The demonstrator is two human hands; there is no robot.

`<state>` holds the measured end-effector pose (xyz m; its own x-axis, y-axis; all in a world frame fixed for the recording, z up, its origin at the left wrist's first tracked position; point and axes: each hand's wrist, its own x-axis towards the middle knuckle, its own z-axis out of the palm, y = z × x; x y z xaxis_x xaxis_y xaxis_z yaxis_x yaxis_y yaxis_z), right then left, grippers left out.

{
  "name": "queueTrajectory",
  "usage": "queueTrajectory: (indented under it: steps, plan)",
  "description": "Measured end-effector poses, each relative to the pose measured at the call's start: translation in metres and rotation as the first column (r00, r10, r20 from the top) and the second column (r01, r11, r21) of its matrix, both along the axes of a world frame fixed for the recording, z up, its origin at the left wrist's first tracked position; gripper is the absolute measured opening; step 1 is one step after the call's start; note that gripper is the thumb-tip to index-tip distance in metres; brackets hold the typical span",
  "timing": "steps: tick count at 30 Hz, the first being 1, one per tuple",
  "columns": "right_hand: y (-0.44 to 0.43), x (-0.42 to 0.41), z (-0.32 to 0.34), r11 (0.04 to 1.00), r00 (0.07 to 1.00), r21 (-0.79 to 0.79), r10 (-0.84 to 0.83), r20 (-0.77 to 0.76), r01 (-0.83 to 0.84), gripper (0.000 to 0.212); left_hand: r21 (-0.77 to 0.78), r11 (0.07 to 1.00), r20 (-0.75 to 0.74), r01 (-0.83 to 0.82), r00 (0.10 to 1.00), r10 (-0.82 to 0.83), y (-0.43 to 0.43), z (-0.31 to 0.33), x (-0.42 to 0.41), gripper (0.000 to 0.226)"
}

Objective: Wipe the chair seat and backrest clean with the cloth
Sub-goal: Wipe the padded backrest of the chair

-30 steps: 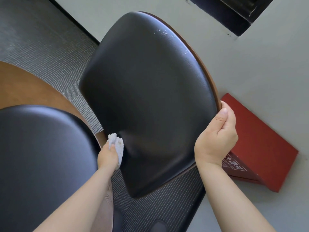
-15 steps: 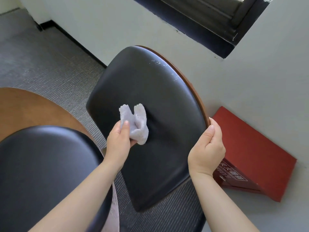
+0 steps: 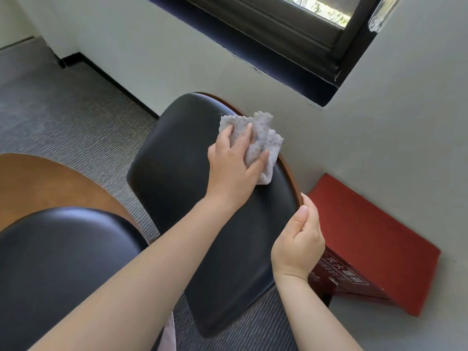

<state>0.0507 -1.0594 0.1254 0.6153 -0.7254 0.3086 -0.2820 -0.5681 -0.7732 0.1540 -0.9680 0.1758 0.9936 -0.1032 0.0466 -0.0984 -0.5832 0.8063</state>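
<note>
Bright window [image 3: 316, 11] daylight, wide-angle edge distortion

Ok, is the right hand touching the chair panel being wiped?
Touching. The head view shows the right hand gripping the chair panel at its wooden rim, thumb on the front, fingers curled behind.
</note>
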Motion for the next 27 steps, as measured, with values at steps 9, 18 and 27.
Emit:
queueTrajectory:
  steps: [9,18,27]
  plan:
    - [0.000,0.000,-0.001,1.000,1.000,-0.001,-0.002,-0.009,0.002,0.046,0.260,0.959,0.034,-0.117,0.993,0.112,-0.021,-0.012,0.018,0.065]
    - [0.000,0.000,-0.001,1.000,1.000,-0.013,-0.012,0.013,0.013,0.043,0.214,0.945,0.048,-0.247,0.969,0.243,-0.013,-0.027,0.035,0.063]
    - [0.001,-0.001,-0.001,1.000,1.000,-0.013,-0.016,0.013,0.016,0.044,0.120,0.945,-0.005,-0.304,0.952,0.307,-0.013,-0.037,0.024,0.061]
